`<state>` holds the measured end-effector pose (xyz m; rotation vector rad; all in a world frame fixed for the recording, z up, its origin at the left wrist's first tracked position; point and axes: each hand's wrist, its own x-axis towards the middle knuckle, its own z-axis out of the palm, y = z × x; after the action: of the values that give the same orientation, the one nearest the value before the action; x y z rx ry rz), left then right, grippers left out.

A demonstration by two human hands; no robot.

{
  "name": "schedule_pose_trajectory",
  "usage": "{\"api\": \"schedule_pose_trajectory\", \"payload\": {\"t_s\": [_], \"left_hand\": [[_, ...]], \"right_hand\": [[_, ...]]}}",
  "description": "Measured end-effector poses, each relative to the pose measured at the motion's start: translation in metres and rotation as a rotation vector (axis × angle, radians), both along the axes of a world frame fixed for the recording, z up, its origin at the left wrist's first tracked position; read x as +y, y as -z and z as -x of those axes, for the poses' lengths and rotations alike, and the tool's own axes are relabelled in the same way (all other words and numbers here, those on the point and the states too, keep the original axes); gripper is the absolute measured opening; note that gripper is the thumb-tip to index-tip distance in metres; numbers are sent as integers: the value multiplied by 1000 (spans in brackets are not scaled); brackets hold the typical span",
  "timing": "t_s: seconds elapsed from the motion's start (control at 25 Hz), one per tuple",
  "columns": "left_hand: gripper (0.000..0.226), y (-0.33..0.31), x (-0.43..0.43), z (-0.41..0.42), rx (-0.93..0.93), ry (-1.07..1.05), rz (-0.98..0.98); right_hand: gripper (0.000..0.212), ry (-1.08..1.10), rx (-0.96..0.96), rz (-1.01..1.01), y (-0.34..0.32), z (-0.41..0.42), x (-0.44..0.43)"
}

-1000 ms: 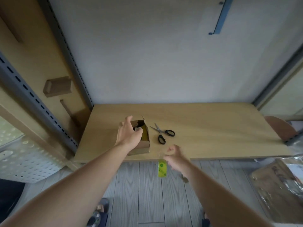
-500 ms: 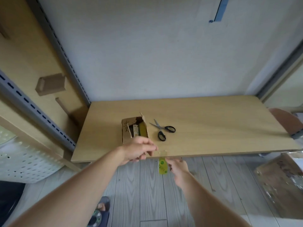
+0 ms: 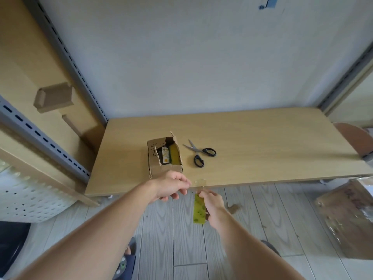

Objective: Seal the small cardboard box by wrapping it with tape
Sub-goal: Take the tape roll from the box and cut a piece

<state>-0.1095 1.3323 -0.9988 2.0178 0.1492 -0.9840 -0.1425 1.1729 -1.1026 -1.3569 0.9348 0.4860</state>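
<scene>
The small cardboard box [image 3: 165,156] stands on the wooden table [image 3: 262,142] with its top flaps open, showing a yellow item and a dark packet inside. Just off the table's front edge, my right hand [image 3: 214,207] grips a green tape roll [image 3: 199,210] seen edge-on. A short translucent strip of tape [image 3: 200,182] runs up from the roll to the table's edge. In front of the box, my left hand [image 3: 171,185] has its fingers curled and its fingertips pinch the strip's free end.
Black-handled scissors [image 3: 201,154] lie open on the table right of the box. A white perforated basket [image 3: 24,195] stands at the left on the floor. A brown taped carton [image 3: 347,215] sits at the right. Slotted shelf rails flank the table.
My left hand left the box's top and came back to the front edge, to the tape end. My right hand drew the roll slightly down and away from the table.
</scene>
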Motion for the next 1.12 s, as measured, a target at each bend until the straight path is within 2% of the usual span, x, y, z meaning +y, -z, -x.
{"api": "schedule_pose_trajectory", "payload": {"t_s": [0.12,0.32,0.52,0.64,0.8,0.92,1.04,1.12], "left_hand": [[17,-4,-1,4,-4,19,10],[19,-13,8,13,-22,-13,-18],[16,-44,12,17,-27,-56,17],[16,-78,2,22,-102,-158,112],[18,-124,-21,28,-311,-383,318],[37,-147,-27,26,-303,-493,495],[24,-157,-31,24,-296,-569,622],[14,-160,-33,23,-369,-593,605]], "right_hand": [[9,-80,1,84,-8,-2,-2],[19,-143,-20,137,-23,0,-5],[19,-272,-187,215,-84,6,-7],[24,-343,-379,298,-143,-5,-11],[24,-419,-635,350,-233,-8,-16],[27,-471,-708,322,-273,5,-17],[26,-530,-748,280,-278,16,-9],[26,-538,-754,251,-277,15,-3]]}}
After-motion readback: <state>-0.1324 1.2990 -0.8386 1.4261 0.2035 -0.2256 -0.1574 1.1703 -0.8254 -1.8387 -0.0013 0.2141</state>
